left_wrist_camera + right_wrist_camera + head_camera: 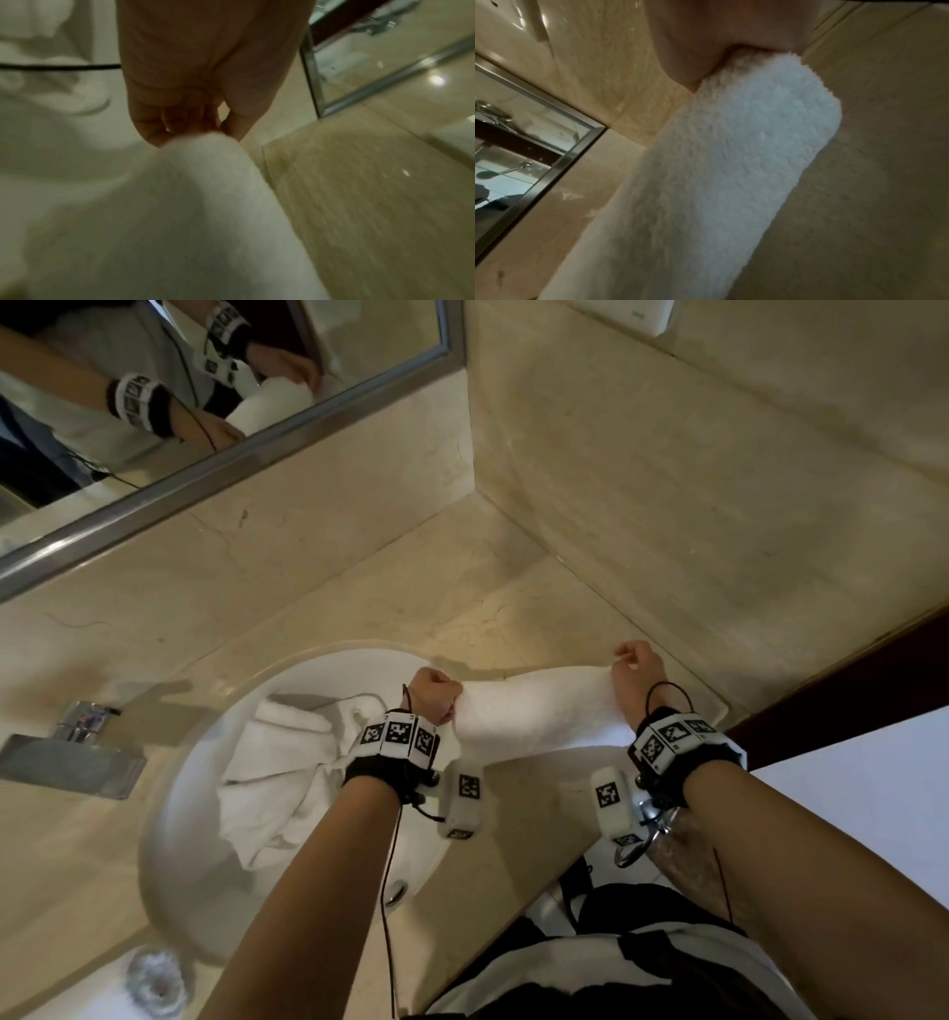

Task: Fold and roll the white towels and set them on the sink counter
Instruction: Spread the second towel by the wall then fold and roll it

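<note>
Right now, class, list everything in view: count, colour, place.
rolled towel: one, white, held over the counter right of the basin
loose towels: count unclear, white, heaped in the sink basin
sink basin: one, white, set in the counter
counter: one, beige marble
tap: one, chrome, left of the basin
mirror: one, metal-framed, on the wall
wrist bands: two, black with marker tags
left hand: grips the roll's left end
right hand: grips its right end
</note>
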The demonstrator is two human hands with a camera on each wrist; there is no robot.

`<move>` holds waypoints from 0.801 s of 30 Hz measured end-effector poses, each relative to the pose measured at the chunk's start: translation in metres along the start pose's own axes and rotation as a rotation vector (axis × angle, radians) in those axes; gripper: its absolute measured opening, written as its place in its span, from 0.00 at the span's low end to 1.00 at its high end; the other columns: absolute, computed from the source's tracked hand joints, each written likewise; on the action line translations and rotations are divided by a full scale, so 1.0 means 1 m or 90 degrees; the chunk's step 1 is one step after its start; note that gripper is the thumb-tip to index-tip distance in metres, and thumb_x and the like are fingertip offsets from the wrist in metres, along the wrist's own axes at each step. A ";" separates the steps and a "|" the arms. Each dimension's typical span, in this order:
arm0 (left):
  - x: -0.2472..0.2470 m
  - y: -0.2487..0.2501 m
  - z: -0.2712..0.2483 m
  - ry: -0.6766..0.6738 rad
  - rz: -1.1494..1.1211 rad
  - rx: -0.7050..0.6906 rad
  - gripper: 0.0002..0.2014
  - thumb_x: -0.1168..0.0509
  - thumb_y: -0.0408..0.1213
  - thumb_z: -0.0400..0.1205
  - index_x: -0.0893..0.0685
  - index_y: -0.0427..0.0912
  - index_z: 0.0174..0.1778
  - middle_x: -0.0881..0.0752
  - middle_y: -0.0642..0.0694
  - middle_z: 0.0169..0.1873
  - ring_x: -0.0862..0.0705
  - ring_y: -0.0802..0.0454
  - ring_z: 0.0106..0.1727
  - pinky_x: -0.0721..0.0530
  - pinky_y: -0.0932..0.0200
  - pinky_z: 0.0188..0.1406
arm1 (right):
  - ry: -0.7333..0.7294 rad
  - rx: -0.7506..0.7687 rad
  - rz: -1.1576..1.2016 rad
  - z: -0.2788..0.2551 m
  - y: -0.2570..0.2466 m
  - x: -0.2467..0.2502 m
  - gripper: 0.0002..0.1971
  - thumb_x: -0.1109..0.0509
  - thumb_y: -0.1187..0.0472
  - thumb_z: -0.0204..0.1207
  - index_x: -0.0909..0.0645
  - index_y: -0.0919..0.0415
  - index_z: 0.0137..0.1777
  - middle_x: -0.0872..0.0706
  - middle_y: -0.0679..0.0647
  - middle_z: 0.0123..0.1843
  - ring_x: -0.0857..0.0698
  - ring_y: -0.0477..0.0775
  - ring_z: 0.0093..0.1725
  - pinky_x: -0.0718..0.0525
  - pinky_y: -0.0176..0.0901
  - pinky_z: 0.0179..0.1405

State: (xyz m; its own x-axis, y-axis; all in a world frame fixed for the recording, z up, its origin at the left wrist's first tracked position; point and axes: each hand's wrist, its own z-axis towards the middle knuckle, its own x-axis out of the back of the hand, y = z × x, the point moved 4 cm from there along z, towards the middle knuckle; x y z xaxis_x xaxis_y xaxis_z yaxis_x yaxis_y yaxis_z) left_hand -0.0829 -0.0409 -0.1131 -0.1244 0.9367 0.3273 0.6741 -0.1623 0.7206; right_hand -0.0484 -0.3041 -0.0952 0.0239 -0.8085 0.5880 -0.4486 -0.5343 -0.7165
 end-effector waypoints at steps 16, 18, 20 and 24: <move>-0.010 -0.004 -0.036 -0.176 0.637 -0.350 0.47 0.20 0.45 0.62 0.36 0.51 0.76 0.27 0.47 0.71 0.30 0.46 0.71 0.30 0.51 0.71 | -0.072 -0.005 -0.234 -0.002 -0.002 -0.008 0.18 0.52 0.60 0.85 0.24 0.70 0.59 0.19 0.68 0.62 0.21 0.67 0.60 0.24 0.51 0.58; -0.011 -0.002 -0.037 -0.132 0.706 -0.372 0.42 0.23 0.49 0.64 0.33 0.53 0.74 0.23 0.48 0.67 0.26 0.46 0.67 0.29 0.53 0.67 | -0.091 -0.012 -0.235 -0.002 -0.002 -0.007 0.18 0.52 0.60 0.85 0.24 0.69 0.60 0.19 0.68 0.61 0.21 0.67 0.60 0.25 0.51 0.58; -0.014 0.002 -0.037 -0.096 0.764 -0.389 0.37 0.27 0.53 0.66 0.31 0.53 0.71 0.19 0.49 0.62 0.22 0.47 0.64 0.30 0.53 0.65 | -0.115 -0.017 -0.236 0.000 -0.002 -0.007 0.17 0.52 0.60 0.84 0.24 0.68 0.58 0.19 0.67 0.60 0.21 0.65 0.59 0.26 0.49 0.57; -0.019 0.008 -0.034 -0.079 0.828 -0.353 0.27 0.32 0.54 0.69 0.28 0.51 0.62 0.13 0.51 0.52 0.14 0.48 0.53 0.31 0.52 0.61 | -0.137 -0.027 -0.244 0.001 -0.002 -0.005 0.14 0.52 0.60 0.84 0.26 0.67 0.51 0.21 0.67 0.56 0.26 0.59 0.49 0.28 0.48 0.53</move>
State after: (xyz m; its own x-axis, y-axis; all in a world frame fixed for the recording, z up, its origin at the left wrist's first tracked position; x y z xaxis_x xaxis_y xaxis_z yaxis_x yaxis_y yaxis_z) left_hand -0.1000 -0.0709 -0.0926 0.4362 0.0441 0.8987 -0.1154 -0.9878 0.1044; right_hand -0.0467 -0.2987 -0.0971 0.3794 -0.5899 0.7128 -0.4076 -0.7982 -0.4435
